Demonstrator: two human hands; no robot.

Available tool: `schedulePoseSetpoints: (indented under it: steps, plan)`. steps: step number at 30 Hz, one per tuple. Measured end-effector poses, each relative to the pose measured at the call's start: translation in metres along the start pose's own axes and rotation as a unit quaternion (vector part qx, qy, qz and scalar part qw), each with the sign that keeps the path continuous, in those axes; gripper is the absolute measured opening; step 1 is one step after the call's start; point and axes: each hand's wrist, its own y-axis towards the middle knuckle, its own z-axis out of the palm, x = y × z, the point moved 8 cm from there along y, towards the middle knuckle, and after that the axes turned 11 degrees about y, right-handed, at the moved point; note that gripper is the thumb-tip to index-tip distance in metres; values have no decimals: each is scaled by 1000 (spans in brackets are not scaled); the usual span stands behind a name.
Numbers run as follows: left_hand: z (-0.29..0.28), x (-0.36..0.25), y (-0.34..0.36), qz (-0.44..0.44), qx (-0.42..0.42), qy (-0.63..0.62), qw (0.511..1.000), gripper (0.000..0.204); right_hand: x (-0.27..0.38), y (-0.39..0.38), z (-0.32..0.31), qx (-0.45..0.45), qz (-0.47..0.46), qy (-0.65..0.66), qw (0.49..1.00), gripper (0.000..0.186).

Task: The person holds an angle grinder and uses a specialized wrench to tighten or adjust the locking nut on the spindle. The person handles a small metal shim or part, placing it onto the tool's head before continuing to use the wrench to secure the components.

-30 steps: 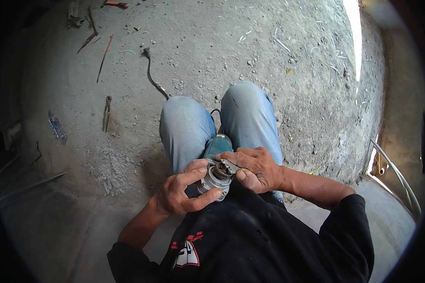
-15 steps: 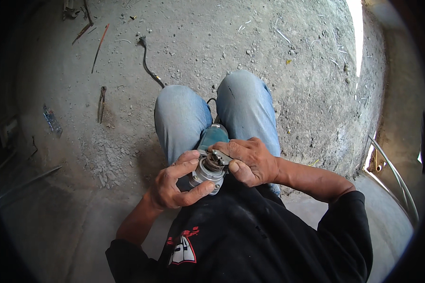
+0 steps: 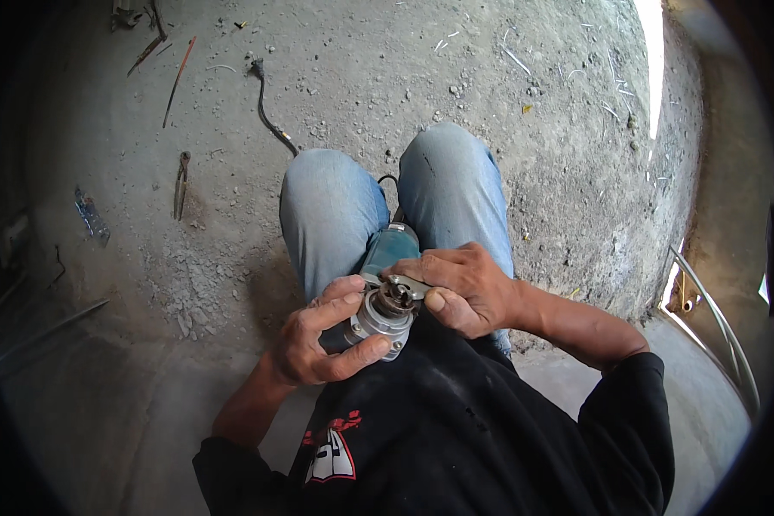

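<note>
Here I am, knees together, and the grinder (image 3: 393, 249) sits in my lap: teal body between my jeans (image 3: 327, 193), metal head (image 3: 378, 327) toward my black shirt (image 3: 482, 413). My legs seem to serve as its cradle, wedging the body so it can't easily roll.

My left grip (image 3: 322, 331) is clasped around the head, thumb on the near side, fingers on the far side, likely to brace it against twisting. That leaves the dark, round spindle part (image 3: 395, 299) facing up at me, in plain sight and within reach.

Over on the other side, my right grip (image 3: 471, 288) pinches a flat metal piece (image 3: 414, 286) between thumb and fingers, right up at the spindle part. A close hold like that probably gives finer control; whether the piece is hooked in or merely resting there, I can't tell.

Out on the dusty floor (image 3: 361, 86), a black cord (image 3: 263, 107) ends in a loose plug (image 3: 256, 67). If it's this tool's lead, fingers so near the spindle make sense. Pliers (image 3: 181, 185) lie off to my left, well apart.
</note>
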Motion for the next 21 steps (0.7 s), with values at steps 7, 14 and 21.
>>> schedulePoseSetpoints:
  steps: [7,14,21]
  plan:
    - [11,-6,-1,7,23,10,1000,51,27,-32,-10,-148,141,43,978,38]
    - [23,-19,2,30,48,62,996,50,40,-56,-16,-170,306,114,930,40]
    - [34,-30,10,43,24,128,991,47,45,-66,-27,-140,355,52,923,27]
